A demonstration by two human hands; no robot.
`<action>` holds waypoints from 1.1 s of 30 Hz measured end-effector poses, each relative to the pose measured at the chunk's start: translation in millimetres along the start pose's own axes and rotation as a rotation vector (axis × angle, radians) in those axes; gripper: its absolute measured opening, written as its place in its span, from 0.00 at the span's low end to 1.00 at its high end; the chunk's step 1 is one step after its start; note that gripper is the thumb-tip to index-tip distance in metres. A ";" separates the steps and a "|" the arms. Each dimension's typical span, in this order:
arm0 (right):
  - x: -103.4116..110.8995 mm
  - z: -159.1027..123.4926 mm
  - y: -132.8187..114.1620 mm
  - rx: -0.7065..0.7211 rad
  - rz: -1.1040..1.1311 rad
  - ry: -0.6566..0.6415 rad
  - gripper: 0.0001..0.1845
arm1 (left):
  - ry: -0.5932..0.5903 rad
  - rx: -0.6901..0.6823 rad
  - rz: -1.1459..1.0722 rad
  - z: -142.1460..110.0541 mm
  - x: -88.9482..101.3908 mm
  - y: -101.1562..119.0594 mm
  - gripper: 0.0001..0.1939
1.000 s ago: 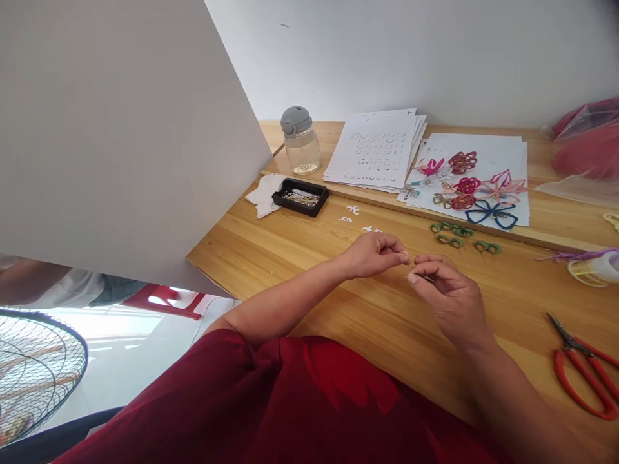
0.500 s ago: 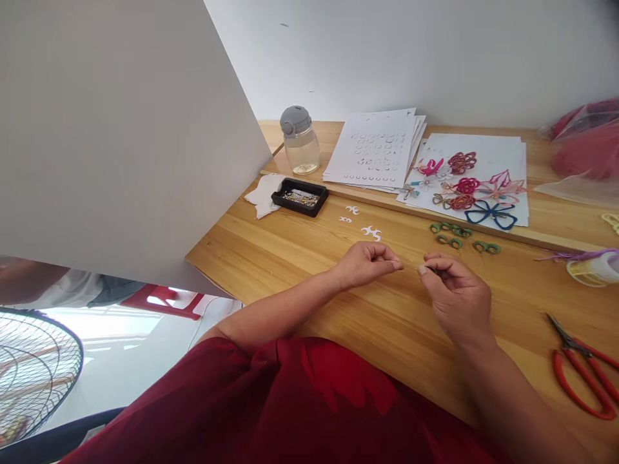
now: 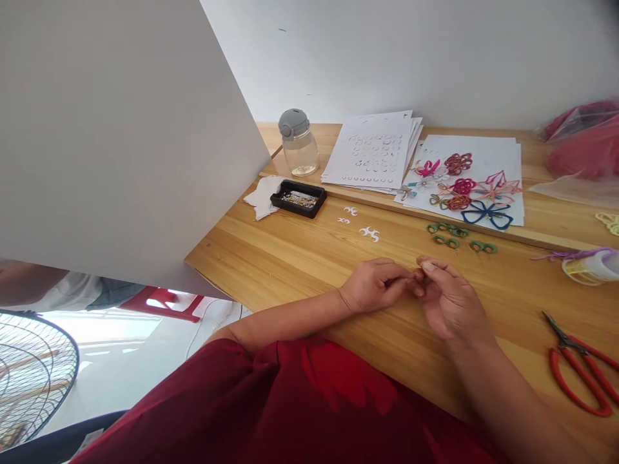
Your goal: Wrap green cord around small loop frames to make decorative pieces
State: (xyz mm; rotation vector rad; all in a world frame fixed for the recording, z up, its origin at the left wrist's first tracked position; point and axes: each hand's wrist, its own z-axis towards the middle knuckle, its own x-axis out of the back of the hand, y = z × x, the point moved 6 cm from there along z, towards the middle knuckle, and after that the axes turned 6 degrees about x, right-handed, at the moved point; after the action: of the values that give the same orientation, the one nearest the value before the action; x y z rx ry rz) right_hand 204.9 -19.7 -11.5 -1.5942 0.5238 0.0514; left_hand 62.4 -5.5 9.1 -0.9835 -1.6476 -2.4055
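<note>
No readable text, labels, brands or numbers appear anywhere. The white sheets on the counter carry only rows of small cut-out shapes, not letters, and the clear bottle shows no legible label.

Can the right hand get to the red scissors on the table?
Probably yes. The red scissors lie on bare table beside the right hand, nothing between, though its fingers are pinched against the left hand.

The person wears a dark red garment, forearms bare.
</note>
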 end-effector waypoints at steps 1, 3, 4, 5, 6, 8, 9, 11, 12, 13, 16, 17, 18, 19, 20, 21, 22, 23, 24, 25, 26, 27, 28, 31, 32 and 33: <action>-0.8 -0.3 -1.3 -0.010 0.007 -0.015 0.16 | 0.015 0.042 -0.022 0.8 1.8 -4.2 0.13; -1.7 -0.7 -4.1 -0.018 0.009 -0.037 0.15 | 0.042 0.131 -0.079 2.7 6.5 -11.8 0.12; -2.0 -0.8 -5.3 -0.016 0.003 -0.045 0.14 | 0.054 0.170 -0.112 3.7 9.3 -14.6 0.13; -2.2 -0.7 -6.4 -0.011 -0.006 -0.050 0.14 | 0.063 0.205 -0.149 4.8 12.2 -16.7 0.14; -2.2 -0.4 -7.2 -0.002 -0.019 -0.053 0.13 | 0.069 0.235 -0.188 6.0 15.0 -18.2 0.16; -1.7 0.5 -7.5 0.020 -0.048 -0.051 0.12 | 0.075 0.287 -0.267 8.2 20.1 -19.7 0.18; -1.1 1.1 -7.0 0.034 -0.064 -0.045 0.12 | 0.077 0.308 -0.303 9.1 22.4 -19.8 0.18; 1.0 2.3 -5.0 0.062 -0.098 -0.025 0.12 | 0.079 0.340 -0.368 10.4 25.4 -18.6 0.18; 2.3 2.8 -3.9 0.078 -0.116 -0.013 0.11 | 0.077 0.350 -0.395 10.6 25.9 -17.6 0.18; 3.7 3.0 -3.1 0.096 -0.136 0.001 0.11 | 0.069 0.359 -0.420 10.4 25.3 -16.2 0.18; 7.0 2.6 -2.9 0.142 -0.204 0.028 0.10 | 0.032 0.369 -0.474 7.2 18.8 -11.2 0.20; 7.5 2.1 -3.4 0.149 -0.225 0.029 0.09 | 0.024 0.364 -0.477 5.4 16.1 -9.3 0.20; 7.6 1.5 -4.1 0.152 -0.240 0.028 0.09 | 0.018 0.354 -0.466 3.3 13.5 -7.3 0.20; 7.5 1.0 -4.7 0.150 -0.249 0.025 0.09 | 0.012 0.338 -0.439 1.1 11.1 -5.2 0.20; 7.2 0.5 -5.2 0.144 -0.250 0.023 0.10 | 0.007 0.313 -0.395 -1.0 9.2 -2.7 0.19; 6.9 0.0 -5.4 0.135 -0.244 0.023 0.10 | 0.005 0.274 -0.336 -2.8 8.0 0.3 0.17; 6.5 -0.3 -5.4 0.124 -0.232 0.026 0.11 | 0.005 0.224 -0.268 -4.4 7.4 3.7 0.15; 6.0 -0.6 -5.2 0.111 -0.216 0.030 0.12 | 0.006 0.167 -0.197 -5.8 7.1 7.2 0.13; 5.4 -0.8 -4.7 0.096 -0.197 0.035 0.13 | 0.007 0.110 -0.129 -7.1 7.0 10.3 0.12; 4.6 -1.0 -4.3 0.081 -0.177 0.039 0.14 | 0.004 0.060 -0.064 -8.3 6.7 12.5 0.10; 3.9 -1.2 -4.0 0.067 -0.156 0.044 0.16 | -0.007 0.020 -0.003 -9.4 5.7 13.5 0.10; 3.1 -1.5 -3.9 0.054 -0.136 0.048 0.17 | -0.023 -0.007 0.050 -10.4 4.2 13.3 0.10; 2.4 -1.8 -3.9 0.039 -0.117 0.051 0.18 | -0.044 -0.023 0.095 -11.3 2.3 11.9 0.09; 0.1 -2.8 -4.3 -0.006 -0.068 0.046 0.20 | -0.086 -0.037 0.163 -14.0 -3.7 5.0 0.08; -0.8 -3.3 -4.3 -0.020 -0.054 0.039 0.21 | -0.092 -0.036 0.164 -15.0 -5.4 2.8 0.08; -1.9 -3.9 -4.3 -0.032 -0.041 0.030 0.21 | -0.093 -0.029 0.155 -15.9 -6.8 0.9 0.07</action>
State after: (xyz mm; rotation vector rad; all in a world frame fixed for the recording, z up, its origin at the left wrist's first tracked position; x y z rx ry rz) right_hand 203.6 -22.8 -6.4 -1.6385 0.5157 0.0049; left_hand 60.8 -21.5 2.7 -1.1979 -1.5061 -2.3213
